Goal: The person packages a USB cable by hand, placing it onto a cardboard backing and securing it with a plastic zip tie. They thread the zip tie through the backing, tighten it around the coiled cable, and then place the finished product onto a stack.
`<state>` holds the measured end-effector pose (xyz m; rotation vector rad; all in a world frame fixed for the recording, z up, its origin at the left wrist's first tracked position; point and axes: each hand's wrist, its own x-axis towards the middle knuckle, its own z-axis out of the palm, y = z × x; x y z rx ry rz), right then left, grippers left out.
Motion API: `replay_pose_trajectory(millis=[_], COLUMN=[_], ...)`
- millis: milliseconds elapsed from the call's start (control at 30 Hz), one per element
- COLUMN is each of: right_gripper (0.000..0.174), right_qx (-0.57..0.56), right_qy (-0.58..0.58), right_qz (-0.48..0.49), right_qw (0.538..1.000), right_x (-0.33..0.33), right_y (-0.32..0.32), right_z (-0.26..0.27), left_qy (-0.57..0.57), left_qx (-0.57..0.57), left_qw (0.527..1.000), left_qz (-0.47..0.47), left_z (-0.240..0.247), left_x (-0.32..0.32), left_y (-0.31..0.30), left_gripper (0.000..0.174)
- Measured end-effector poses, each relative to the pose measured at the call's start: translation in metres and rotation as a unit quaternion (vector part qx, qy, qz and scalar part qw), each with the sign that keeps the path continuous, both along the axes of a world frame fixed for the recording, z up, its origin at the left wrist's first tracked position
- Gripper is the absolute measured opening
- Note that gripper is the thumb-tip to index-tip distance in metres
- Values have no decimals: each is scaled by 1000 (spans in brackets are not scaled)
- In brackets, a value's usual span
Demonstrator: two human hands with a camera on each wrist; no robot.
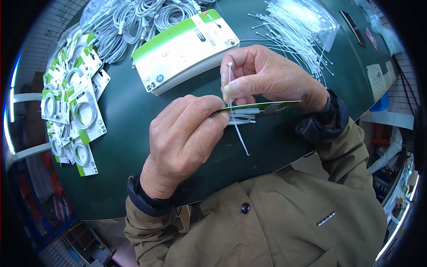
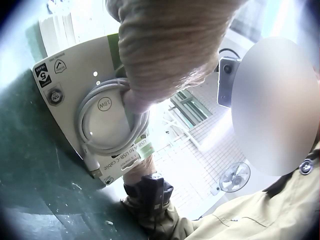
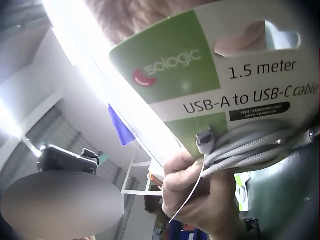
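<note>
My left hand (image 1: 184, 133) grips a green-and-white cable card (image 2: 65, 100), with a coiled grey USB cable (image 2: 82, 120) lying against its face. Printing on the card reads USB-A to USB-C cable, 1.5 meter. In the head view the card is seen nearly edge-on. A white cable tie (image 1: 240, 138) crosses the coil; its thin tail hangs below the card. Above the card, my right hand (image 1: 267, 75) pinches the tie's upper part between thumb and fingers, with the small head sticking up. In the right wrist view the tie's tail (image 3: 187, 197) hangs past the cable's plug (image 3: 204, 140).
A stack of flat cards (image 1: 187, 53) lies just beyond my hands. Finished-looking cards with coiled cables (image 1: 82, 111) are piled at the left. Loose grey cables (image 1: 133, 22) heap at the back, and white cable ties (image 1: 293, 35) spill from a plastic bag at the back right.
</note>
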<state>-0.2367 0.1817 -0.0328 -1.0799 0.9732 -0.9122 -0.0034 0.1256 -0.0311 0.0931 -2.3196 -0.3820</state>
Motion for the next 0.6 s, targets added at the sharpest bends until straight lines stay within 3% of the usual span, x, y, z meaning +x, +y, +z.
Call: replay_pose_trajectory(millis=[200, 333, 433, 600], right_gripper=[21, 13, 4, 5], right_qx=[38, 10, 25, 35], right_qy=[-27, 49, 5, -2], right_qz=[-19, 39, 15, -42], right_qw=[999, 998, 1000, 999], right_x=[-1, -9, -10, -9], right_y=[-2, -4, 0, -1], right_z=[6, -5, -12, -18], left_qy=[-29, -15, 5, 27], left_qx=[1, -9, -34, -62], left_qw=[1000, 1000, 999, 998], left_qz=[-5, -5, 5, 17], left_z=[9, 7, 5, -3], left_x=[4, 5, 2, 0], left_y=[3, 5, 9, 10], left_gripper=[20, 14, 11, 14])
